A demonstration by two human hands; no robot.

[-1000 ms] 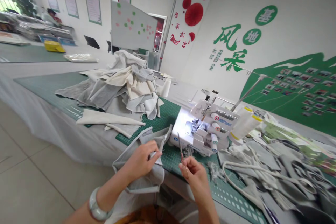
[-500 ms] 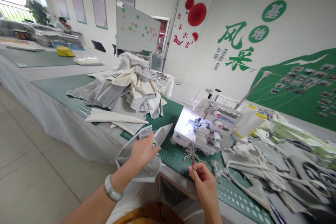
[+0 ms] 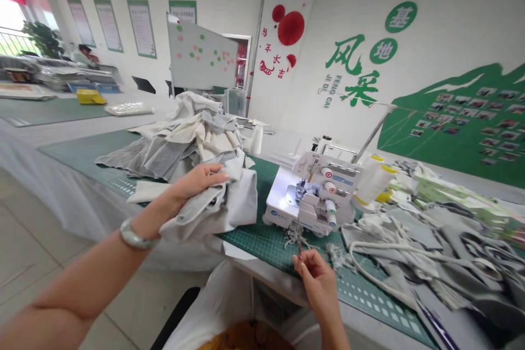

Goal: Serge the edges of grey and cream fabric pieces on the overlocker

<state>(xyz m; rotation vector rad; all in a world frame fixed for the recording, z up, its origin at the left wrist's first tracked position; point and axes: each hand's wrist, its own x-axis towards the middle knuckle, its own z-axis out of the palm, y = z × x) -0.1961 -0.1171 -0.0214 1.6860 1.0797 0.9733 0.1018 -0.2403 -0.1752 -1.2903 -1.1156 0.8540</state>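
Observation:
My left hand (image 3: 205, 178), with a bracelet on its wrist, is closed on a light grey fabric piece (image 3: 241, 197) and holds it up over the mat's front edge. The cloth hangs in folds below the fingers, beside a large fabric pile (image 3: 164, 147). My right hand (image 3: 318, 276) pinches slim pointed tweezers (image 3: 299, 240) upright in front of the white overlock sewing machine (image 3: 279, 197). The lamp of the machine is lit over its needle plate. Thread scraps (image 3: 293, 235) lie by the machine's front foot.
Under the machine lies a green cutting mat (image 3: 254, 235). Cones of white thread (image 3: 373, 180) stand behind the machine, and another cone (image 3: 256, 139) is near the pile. Grey fabric scraps (image 3: 410, 235) and scissors (image 3: 435, 320) lie at right. Another person (image 3: 84, 56) is far back left.
My left hand has moved left and up, lifting the grey fabric piece from the table's front edge toward the pile. My right hand stays in place with the tweezers. The view has shifted slightly.

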